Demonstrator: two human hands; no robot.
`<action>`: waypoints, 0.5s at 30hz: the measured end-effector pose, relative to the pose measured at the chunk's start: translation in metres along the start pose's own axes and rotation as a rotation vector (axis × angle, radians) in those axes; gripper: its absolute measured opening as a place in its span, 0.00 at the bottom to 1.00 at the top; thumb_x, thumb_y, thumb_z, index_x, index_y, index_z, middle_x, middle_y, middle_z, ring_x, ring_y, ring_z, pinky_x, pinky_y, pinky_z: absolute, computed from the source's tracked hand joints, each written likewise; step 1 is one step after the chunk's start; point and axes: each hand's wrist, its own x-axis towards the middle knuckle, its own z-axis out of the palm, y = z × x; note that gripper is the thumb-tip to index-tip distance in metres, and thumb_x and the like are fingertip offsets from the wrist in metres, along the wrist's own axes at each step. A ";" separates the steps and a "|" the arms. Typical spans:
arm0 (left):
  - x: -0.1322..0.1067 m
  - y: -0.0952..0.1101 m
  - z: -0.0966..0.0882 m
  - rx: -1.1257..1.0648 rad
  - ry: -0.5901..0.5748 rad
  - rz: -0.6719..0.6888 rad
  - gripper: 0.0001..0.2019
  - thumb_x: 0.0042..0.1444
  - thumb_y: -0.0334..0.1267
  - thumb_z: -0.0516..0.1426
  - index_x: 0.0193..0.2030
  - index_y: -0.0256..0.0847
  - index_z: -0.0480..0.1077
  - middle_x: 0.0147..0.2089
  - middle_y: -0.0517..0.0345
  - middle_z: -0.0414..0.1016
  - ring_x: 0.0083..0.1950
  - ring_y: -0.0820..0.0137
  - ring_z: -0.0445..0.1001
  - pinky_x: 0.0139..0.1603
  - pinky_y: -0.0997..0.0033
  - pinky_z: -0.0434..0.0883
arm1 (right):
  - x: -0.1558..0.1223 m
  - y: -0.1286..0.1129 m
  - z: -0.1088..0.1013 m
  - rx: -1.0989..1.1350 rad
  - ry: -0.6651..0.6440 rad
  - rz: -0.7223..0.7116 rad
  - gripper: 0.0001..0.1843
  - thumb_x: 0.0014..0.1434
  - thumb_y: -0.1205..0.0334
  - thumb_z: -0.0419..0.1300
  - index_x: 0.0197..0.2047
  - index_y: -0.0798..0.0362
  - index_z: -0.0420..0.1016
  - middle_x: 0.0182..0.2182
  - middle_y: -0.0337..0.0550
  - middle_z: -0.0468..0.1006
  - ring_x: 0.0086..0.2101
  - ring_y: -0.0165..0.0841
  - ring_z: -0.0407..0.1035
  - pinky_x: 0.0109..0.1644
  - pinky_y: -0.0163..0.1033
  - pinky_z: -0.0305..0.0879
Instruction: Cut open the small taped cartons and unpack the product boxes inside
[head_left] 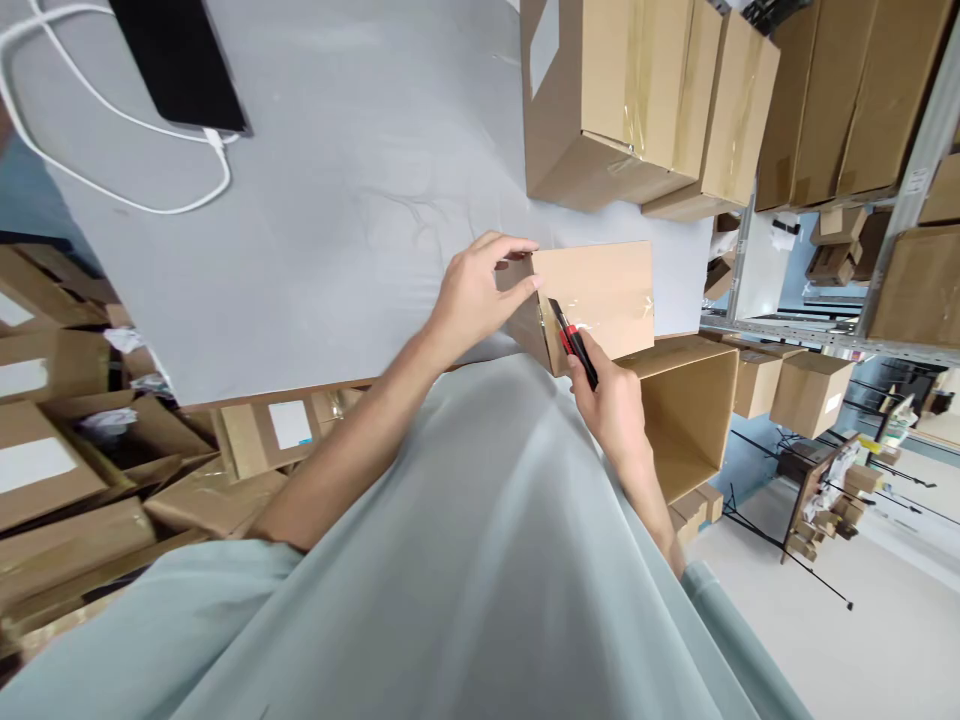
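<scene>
A small cardboard box (600, 290) stands at the front edge of the grey table, close to my body. My left hand (480, 280) grips its left end, thumb and fingers at the upper edge. In my right hand (611, 400) is a red and black utility knife (574, 345), its blade pointing up and left. The blade lies over the box's taped left edge; whether it touches the cardboard I cannot tell. Shiny clear tape shows on that side.
Larger taped boxes (637, 90) stand at the table's back right. A black phone (180, 60) with a white cable (187, 207) lies on the grey tabletop (322, 200) at upper left. An open carton (686, 410) sits below the table's right side. Piled cartons (52, 460) fill the lower left.
</scene>
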 end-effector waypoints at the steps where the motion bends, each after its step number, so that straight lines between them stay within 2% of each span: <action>1: 0.000 -0.001 0.000 -0.003 0.004 0.003 0.16 0.65 0.41 0.64 0.59 0.48 0.80 0.60 0.53 0.83 0.61 0.56 0.82 0.68 0.50 0.79 | 0.000 -0.004 0.000 -0.033 0.003 0.001 0.29 0.79 0.51 0.51 0.76 0.49 0.73 0.48 0.50 0.91 0.41 0.47 0.87 0.47 0.45 0.78; 9: -0.001 -0.004 -0.002 -0.006 -0.003 0.010 0.17 0.65 0.41 0.65 0.59 0.50 0.79 0.59 0.53 0.83 0.61 0.55 0.81 0.67 0.48 0.79 | -0.003 -0.019 -0.004 -0.144 -0.031 -0.010 0.29 0.79 0.54 0.50 0.77 0.47 0.72 0.48 0.49 0.91 0.42 0.48 0.86 0.46 0.43 0.76; 15: -0.001 -0.004 0.000 -0.012 0.000 0.012 0.15 0.65 0.42 0.65 0.58 0.51 0.79 0.59 0.54 0.83 0.61 0.55 0.81 0.66 0.49 0.80 | -0.004 -0.035 0.017 -0.298 -0.008 0.074 0.30 0.79 0.56 0.49 0.79 0.53 0.67 0.37 0.52 0.88 0.35 0.48 0.83 0.45 0.47 0.77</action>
